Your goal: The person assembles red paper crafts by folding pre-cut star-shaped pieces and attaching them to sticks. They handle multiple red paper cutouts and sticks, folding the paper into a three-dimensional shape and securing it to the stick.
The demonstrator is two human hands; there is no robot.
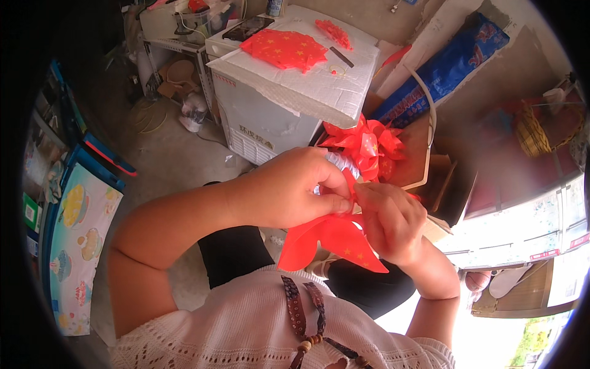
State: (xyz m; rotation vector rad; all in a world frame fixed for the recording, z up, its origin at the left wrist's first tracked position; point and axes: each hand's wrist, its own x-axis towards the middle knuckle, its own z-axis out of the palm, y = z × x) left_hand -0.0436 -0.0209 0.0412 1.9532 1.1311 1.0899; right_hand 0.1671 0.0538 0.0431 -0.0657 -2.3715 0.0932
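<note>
In front of my body I hold a red pinwheel [322,241] printed with gold stars, its pointed blades hanging down below my fingers. My left hand [307,192] closes on its upper middle, thumb and forefinger pinched together. From the other side, my right hand [393,220] grips the same spot with bent fingers. The two hands almost touch, so the pinwheel's centre is hidden. Just beyond them, several glossy red pinwheels [369,147] are heaped at a cardboard box [420,163].
A white foam-topped cabinet [322,92] carries a stack of red star-printed sheets [283,49], a phone [248,28], a dark flat strip [342,56] and a small red bundle [334,34]. A blue bag [442,71] leans behind the box. At left stands a patterned folding panel [83,246].
</note>
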